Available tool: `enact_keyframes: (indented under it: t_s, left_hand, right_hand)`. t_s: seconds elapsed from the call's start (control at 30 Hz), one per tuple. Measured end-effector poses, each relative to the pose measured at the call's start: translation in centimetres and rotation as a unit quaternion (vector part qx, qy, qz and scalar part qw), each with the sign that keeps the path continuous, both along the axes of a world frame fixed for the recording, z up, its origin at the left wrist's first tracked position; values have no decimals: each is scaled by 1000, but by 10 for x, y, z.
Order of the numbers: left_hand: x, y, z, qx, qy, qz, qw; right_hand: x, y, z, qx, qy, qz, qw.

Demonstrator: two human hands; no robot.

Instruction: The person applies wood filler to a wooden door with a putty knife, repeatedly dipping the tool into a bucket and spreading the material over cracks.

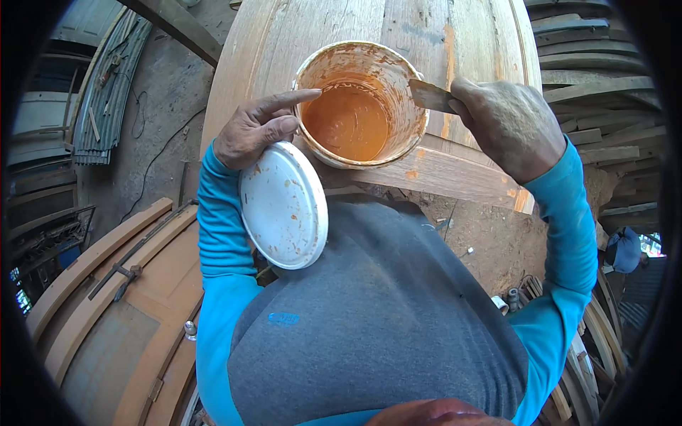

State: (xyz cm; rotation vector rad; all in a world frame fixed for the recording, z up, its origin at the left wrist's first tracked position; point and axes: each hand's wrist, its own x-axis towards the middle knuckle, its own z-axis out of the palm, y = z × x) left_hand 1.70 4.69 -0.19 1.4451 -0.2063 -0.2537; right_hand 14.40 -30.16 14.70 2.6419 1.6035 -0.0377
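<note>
And here's the right hand, gripping a flat scraper at the bucket's right rim! Orange paste glistens inside. Over on the left, the left hand points a finger across the rim, a smeared white lid tilted just below. Orange patches dot the wooden surface; timber crowds the right.

Left hand: index finger straight, thumb just below it. Right hand: fingers curled tight, wrist and forearm below, right of them.
</note>
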Motion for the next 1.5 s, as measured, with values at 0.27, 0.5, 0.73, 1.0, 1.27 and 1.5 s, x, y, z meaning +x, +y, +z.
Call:
enact_keyframes:
  t_s: [0.27,0.5,0.73,1.0,1.27,1.5]
  left_hand:
    - [7,-1,-7,-39,31,-25,998]
    - [3,48,-42,-187,20,-48,981]
    - [-8,86,-58,-213,10,10,977]
    - [10,85,-30,-170,-88,42,981]
    - [39,70,-30,-192,-76,141,968]
    - [72,19,-16,-262,64,168,948]
  right_hand:
    - [-29,76,26,-111,118,53,985]
    - [-32,78,30,-131,137,-116,975]
    - [-59,42,12,-73,210,-197,955]
    - [-69,35,-4,-41,181,-243,952]
    - [-100,-19,-51,30,92,-230,968]
    - [-122,-32,-77,214,142,-339,905]
